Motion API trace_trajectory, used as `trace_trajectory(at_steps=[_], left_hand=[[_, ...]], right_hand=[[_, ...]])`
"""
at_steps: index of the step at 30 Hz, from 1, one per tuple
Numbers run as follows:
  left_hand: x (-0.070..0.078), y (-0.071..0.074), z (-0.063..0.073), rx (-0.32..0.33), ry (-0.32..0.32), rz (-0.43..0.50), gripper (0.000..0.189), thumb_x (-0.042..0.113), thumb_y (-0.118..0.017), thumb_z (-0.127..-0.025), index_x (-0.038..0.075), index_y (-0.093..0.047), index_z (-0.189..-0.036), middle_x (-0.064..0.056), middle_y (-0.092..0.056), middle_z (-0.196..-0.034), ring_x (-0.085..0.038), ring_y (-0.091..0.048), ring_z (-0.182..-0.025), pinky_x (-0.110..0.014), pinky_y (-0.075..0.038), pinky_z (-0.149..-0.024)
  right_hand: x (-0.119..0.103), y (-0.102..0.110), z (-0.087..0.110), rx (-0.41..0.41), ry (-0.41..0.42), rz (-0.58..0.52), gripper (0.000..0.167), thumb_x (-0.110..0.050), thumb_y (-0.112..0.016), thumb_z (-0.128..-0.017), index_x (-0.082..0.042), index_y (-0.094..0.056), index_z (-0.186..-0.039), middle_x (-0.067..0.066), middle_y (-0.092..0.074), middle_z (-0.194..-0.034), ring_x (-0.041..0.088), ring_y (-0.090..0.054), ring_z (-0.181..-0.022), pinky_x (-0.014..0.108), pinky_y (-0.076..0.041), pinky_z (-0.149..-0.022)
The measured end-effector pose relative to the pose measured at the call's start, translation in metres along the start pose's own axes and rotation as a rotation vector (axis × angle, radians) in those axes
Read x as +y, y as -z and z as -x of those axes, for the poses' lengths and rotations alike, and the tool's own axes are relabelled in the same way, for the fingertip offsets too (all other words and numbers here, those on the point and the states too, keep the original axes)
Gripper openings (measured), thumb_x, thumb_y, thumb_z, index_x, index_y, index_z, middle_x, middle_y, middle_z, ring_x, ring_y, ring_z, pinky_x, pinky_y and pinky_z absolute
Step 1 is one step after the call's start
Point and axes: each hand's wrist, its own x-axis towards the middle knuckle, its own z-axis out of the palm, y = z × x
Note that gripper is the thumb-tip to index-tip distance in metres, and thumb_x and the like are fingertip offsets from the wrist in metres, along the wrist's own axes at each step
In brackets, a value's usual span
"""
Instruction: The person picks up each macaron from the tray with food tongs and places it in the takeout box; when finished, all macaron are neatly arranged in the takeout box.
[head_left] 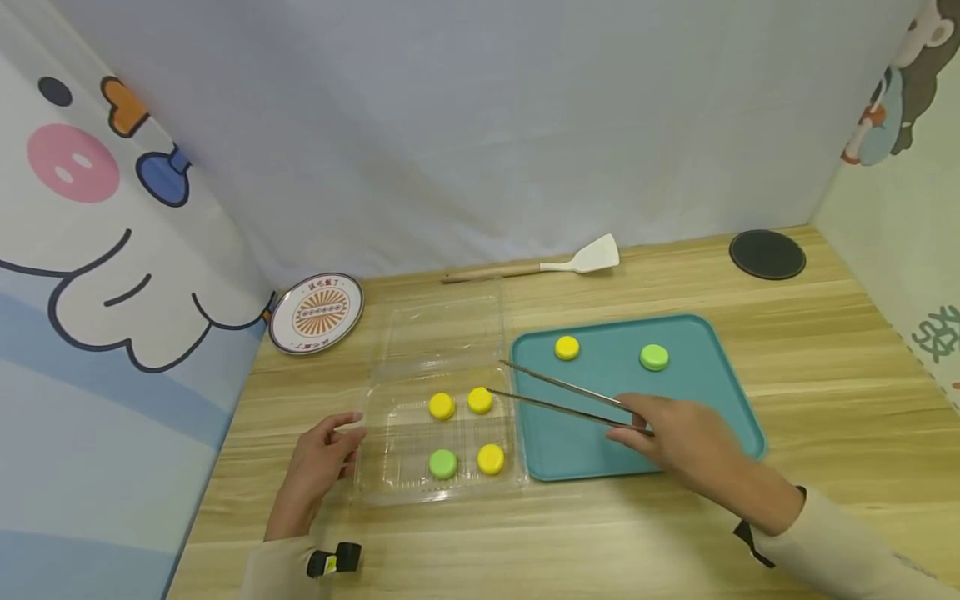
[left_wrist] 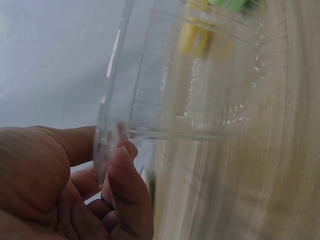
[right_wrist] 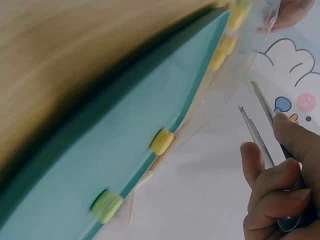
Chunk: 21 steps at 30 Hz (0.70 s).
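My left hand (head_left: 321, 458) pinches the left rim of a clear plastic box (left_wrist: 190, 100) between thumb and fingers. Inside the box sit yellow macarons (head_left: 442, 406) and one green macaron (head_left: 443, 464); its clear lid (head_left: 442, 329) lies folded back. My right hand (head_left: 678, 433) holds metal tongs (head_left: 558, 407) over the teal tray (head_left: 637, 442). Their tips are spread with nothing between them, pointing left toward the box, one overlapping a yellow macaron (head_left: 481, 400) in the head view. On the tray lie a yellow macaron (head_left: 567, 347) and a green macaron (head_left: 654, 357).
A round patterned plate (head_left: 317, 313) is at the back left. Behind the box and tray lies a white spatula (head_left: 596, 255) with a wooden handle, along the curtain. A black round coaster (head_left: 767, 254) sits at the back right. Printed curtains border the wooden table (head_left: 840, 375).
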Motion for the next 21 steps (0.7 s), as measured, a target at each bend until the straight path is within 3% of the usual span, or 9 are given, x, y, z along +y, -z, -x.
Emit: trace_trajectory(at_steps=[3,5,10,16,21], left_hand=[[0.000,0.000,-0.001,-0.002,0.004,-0.001,0.037,0.011,-0.061,-0.101,-0.002,-0.057,-0.136,-0.004,-0.056,-0.083,-0.012,-0.055,-0.069,-0.023,-0.051,-0.059],[-0.001,-0.001,-0.001,-0.005,0.007,-0.004,0.037,0.011,-0.062,-0.101,-0.001,-0.056,-0.136,-0.004,-0.055,-0.083,-0.012,-0.055,-0.070,-0.023,-0.051,-0.059],[-0.002,-0.001,-0.002,-0.010,0.005,-0.014,0.038,0.013,-0.062,-0.102,-0.001,-0.057,-0.137,-0.004,-0.056,-0.084,-0.013,-0.055,-0.071,-0.023,-0.051,-0.059],[-0.001,0.000,0.000,-0.020,0.009,-0.011,0.040,0.014,-0.061,-0.102,0.000,-0.055,-0.138,-0.008,-0.057,-0.087,-0.014,-0.056,-0.070,-0.025,-0.051,-0.060],[-0.001,0.001,-0.001,-0.025,0.006,-0.018,0.040,0.014,-0.060,-0.103,0.000,-0.054,-0.139,-0.009,-0.057,-0.087,-0.013,-0.056,-0.070,-0.025,-0.052,-0.061]], right_hand=[[0.007,0.005,0.007,-0.011,-0.052,0.013,0.028,-0.033,-0.081,-0.083,-0.014,-0.067,-0.098,-0.020,-0.045,-0.070,-0.004,-0.033,-0.053,0.021,-0.032,-0.045],[0.013,0.008,0.013,-0.009,-0.073,0.028,0.028,-0.030,-0.083,-0.080,-0.014,-0.068,-0.098,-0.020,-0.046,-0.070,-0.004,-0.033,-0.053,0.021,-0.032,-0.046],[0.030,0.014,0.031,0.007,-0.111,0.085,0.031,-0.039,-0.080,-0.083,-0.014,-0.067,-0.096,-0.019,-0.045,-0.071,-0.004,-0.031,-0.052,0.021,-0.030,-0.044],[0.051,0.025,0.051,0.052,-0.108,0.148,0.054,-0.062,-0.058,-0.091,-0.010,-0.068,-0.101,-0.018,-0.041,-0.067,-0.004,-0.025,-0.050,0.021,-0.025,-0.040],[0.059,0.035,0.061,0.016,-0.198,0.142,0.038,-0.042,-0.077,-0.086,-0.008,-0.069,-0.102,-0.017,-0.041,-0.064,-0.002,-0.029,-0.050,0.022,-0.027,-0.041]])
